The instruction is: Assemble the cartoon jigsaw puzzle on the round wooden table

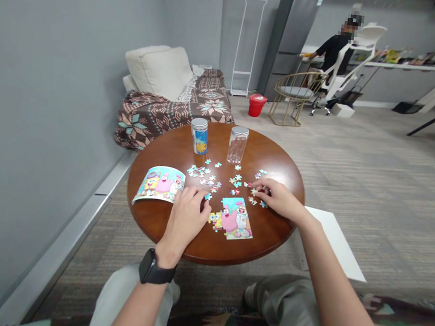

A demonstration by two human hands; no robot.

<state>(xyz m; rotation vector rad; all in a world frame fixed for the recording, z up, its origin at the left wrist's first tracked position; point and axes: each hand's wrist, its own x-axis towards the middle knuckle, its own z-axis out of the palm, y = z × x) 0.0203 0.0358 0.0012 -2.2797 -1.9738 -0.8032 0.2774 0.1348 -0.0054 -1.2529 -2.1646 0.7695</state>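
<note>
A partly joined jigsaw puzzle (238, 218) with cartoon figures lies near the front of the round wooden table (177, 239). Just left of it, my left hand (189, 209) has its fingers curled, with a small blue puzzle piece (208, 196) at the thumb and index fingertips. My right hand (276, 197) reaches in from the right, thumb and index finger apart over loose pieces (252, 200). More loose pieces (201, 171) are scattered across the middle. A curved picture sheet (161, 183) with the same cartoon stands beside my left hand.
Toward the back of the table stand a jar with a printed label (199, 137) and a clear jar (237, 145), both with silver lids. Beyond are a covered sofa (209, 96), a red bucket (256, 105), a gold-framed chair (294, 93) and a person (338, 51) at a counter.
</note>
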